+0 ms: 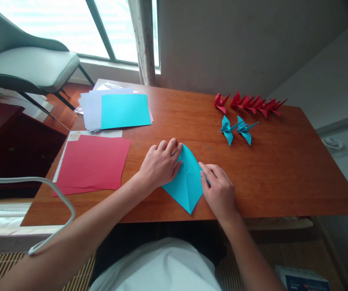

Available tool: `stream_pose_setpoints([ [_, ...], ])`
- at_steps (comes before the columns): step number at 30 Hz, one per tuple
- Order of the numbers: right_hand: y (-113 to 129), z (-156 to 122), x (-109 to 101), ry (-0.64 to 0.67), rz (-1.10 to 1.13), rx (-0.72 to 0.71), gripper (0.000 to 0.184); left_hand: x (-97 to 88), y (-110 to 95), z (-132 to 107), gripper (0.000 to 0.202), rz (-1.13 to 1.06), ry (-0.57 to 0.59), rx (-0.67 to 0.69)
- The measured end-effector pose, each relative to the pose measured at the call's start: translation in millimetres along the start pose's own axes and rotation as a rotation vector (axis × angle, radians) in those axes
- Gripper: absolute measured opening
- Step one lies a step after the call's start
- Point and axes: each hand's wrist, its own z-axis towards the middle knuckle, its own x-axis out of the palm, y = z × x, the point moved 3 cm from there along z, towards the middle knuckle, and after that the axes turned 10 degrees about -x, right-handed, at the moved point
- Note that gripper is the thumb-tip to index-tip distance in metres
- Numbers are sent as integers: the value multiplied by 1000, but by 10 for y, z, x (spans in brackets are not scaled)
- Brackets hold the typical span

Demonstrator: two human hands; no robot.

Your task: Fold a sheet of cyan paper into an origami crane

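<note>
A blue sheet of origami paper (189,188) lies near the table's front edge, folded to a diamond-like shape with a crease down to its lower point. My left hand (162,163) grips its upper left side, fingertips at the top corner and thumb on the paper. At the right edge, my right hand (218,186) pinches the paper between thumb and fingers. The fingers hide parts of both side edges. Two blue paper cranes (243,130) stand beyond my right hand, with a row of several red paper cranes (257,105) behind them.
Red paper sheets (93,163) lie to the left on the wooden table (298,173). Behind them is a stack of blue sheets (125,111) over white ones. A white cable (55,188) loops by my left forearm. A chair (31,66) stands by the window.
</note>
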Motion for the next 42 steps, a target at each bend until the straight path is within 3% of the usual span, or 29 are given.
stream_pose_setpoints([
  [5, 12, 18, -35, 56, 90, -246, 50, 2, 3, 11, 53, -20, 16, -7],
  [15, 45, 80, -51, 155, 70, -551, 36, 6, -2, 4, 53, -21, 11, -16],
  [22, 55, 89, -29, 193, 87, -554, 36, 1, -5, 0, 54, -1, 3, -16],
  [34, 40, 115, -30, 126, 103, -575, 30, 17, -4, -14, 54, 9, -41, -14],
  [42, 39, 112, -17, 110, 97, -569, 27, -84, -123, -183, 45, -62, -18, 166],
])
